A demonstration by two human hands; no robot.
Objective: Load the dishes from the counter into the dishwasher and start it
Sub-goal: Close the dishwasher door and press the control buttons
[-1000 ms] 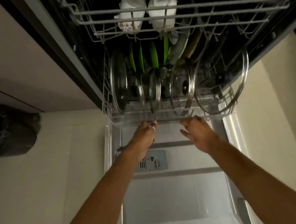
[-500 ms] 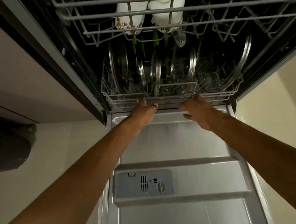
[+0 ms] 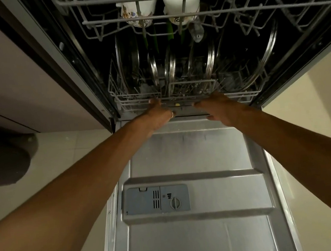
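Pushing squarely counts here; left hand (image 3: 157,116) and right hand (image 3: 217,110) press flat, fingers extended and gripping nothing, on the front edge of the lower rack (image 3: 238,96); its upright lids (image 3: 172,68) sit inside, past the dishwasher door (image 3: 183,154); even pressure should seat it fully.

Both arms (image 3: 85,183) outstretched, left grip (image 3: 157,116) and right grip (image 3: 218,108) flat, fingers seemingly straight

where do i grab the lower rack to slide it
Take the front rail of the lower rack from the door side, left hand and right hand either side of centre. It is the only edge facing out; lids stand upright behind it and the upper rack overhangs.
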